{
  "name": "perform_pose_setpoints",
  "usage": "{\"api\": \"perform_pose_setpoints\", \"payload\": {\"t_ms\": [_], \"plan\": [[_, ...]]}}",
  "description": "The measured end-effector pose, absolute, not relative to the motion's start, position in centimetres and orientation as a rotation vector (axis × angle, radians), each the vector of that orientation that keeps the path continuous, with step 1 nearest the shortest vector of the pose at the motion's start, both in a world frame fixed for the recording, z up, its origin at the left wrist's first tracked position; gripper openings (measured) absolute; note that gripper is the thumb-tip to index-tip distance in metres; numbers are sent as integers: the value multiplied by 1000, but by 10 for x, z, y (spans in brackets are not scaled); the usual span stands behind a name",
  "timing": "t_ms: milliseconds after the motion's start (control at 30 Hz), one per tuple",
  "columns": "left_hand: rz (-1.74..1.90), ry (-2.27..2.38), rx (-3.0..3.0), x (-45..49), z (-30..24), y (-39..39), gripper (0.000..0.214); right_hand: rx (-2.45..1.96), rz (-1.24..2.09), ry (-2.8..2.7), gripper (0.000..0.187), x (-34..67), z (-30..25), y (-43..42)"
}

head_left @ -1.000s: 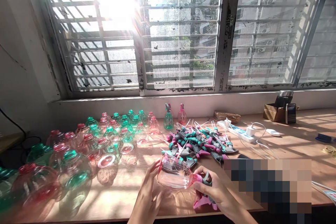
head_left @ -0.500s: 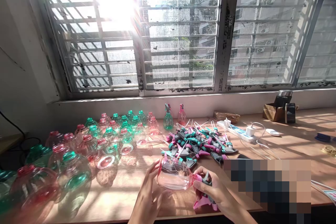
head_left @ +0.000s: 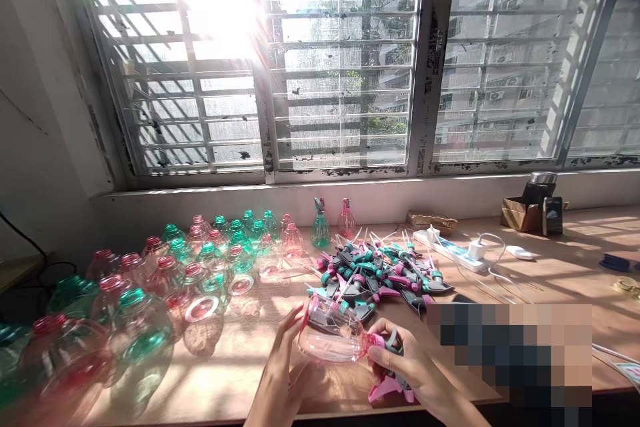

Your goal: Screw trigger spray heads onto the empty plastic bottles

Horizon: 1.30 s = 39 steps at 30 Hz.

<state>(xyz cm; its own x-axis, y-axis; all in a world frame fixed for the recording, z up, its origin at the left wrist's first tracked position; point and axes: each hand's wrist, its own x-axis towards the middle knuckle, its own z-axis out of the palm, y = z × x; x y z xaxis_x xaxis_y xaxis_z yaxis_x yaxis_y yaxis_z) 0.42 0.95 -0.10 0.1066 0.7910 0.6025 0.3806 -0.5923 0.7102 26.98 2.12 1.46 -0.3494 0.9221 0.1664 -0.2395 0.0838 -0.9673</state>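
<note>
A clear pink bottle (head_left: 334, 337) lies sideways between my hands, its base to the left and its neck to the right. My left hand (head_left: 283, 360) holds it around the base end, fingers behind the plastic. At the neck, my right hand (head_left: 403, 357) is closed round a grey and pink trigger spray head (head_left: 376, 341), which sits against the bottle's mouth. How far it is screwed on cannot be made out. Just under the right hand, another pink and grey spray head (head_left: 389, 388) rests at the table edge. Beyond the bottle is a pile of spray heads (head_left: 370, 273).
Several open green and pink bottles (head_left: 167, 273) stand in rows on the left. At the back are capped spray bottles (head_left: 321, 228), a wicker basket (head_left: 431, 223), a power strip (head_left: 453, 248) with cables, and a cardboard box (head_left: 515, 213) beside a phone (head_left: 553, 216). A pixelated patch covers the lower right.
Hardly anything differs. Both hands keep their hold on the bottle and spray head, with only a very slight shift of the bottle.
</note>
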Motion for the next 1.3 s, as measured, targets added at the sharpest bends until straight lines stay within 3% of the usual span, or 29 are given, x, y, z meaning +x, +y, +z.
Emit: {"api": "perform_pose_setpoints", "payload": {"t_ms": [200, 500, 1133, 1300], "plan": [[1369, 1114, 2074, -2, -4, 11, 52, -753, 1469, -1352, 42, 270, 15, 21], [1495, 1162, 2030, 3, -2, 10, 38, -740, 1486, -1324, 42, 269, 17, 20], [1464, 1146, 1880, 2, -6, 13, 40, -738, 1474, -1333, 43, 269, 20, 20], [1525, 1201, 1948, 2, -2, 12, 32, -750, 1458, -1346, 44, 269, 20, 20]]}}
